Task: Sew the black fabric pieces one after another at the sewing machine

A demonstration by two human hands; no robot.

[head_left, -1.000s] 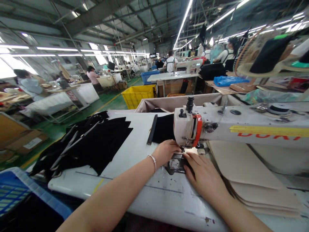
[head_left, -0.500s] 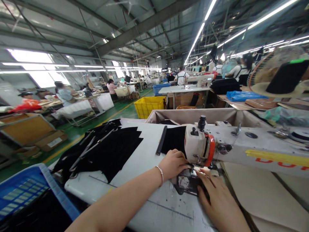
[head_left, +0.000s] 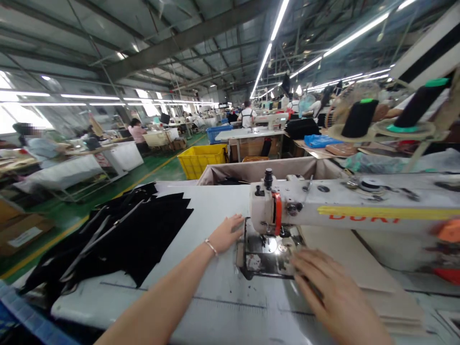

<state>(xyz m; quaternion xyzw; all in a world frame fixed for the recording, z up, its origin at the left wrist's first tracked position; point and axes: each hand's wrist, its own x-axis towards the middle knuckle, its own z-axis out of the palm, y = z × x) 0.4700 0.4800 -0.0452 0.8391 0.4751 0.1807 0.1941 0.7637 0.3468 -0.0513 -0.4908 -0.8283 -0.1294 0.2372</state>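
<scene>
My left hand [head_left: 226, 234] lies on the white table just left of the sewing machine's head, fingers stretched forward and holding nothing I can see. My right hand [head_left: 328, 282], slightly blurred, rests at the right edge of the metal needle plate [head_left: 268, 263] with its fingers stretched out. Between both hands the plate is bare beneath the white sewing machine [head_left: 302, 203], which has an orange guard [head_left: 277, 214]. To the left, a spread pile of black fabric pieces [head_left: 143, 235] with grey strips lies on the table.
Behind the table is a cloth-lined bin [head_left: 266, 170] with dark pieces inside. Tan sheets [head_left: 359, 268] lie under the machine arm. Black thread cones [head_left: 360, 118] stand at right, a blue basket [head_left: 28, 311] at lower left, a yellow crate [head_left: 203, 160] beyond.
The black piece behind the needle is gone from the tabletop. My left hand has moved off the needle area to the left, my right hand back to the right. The view has turned right.
</scene>
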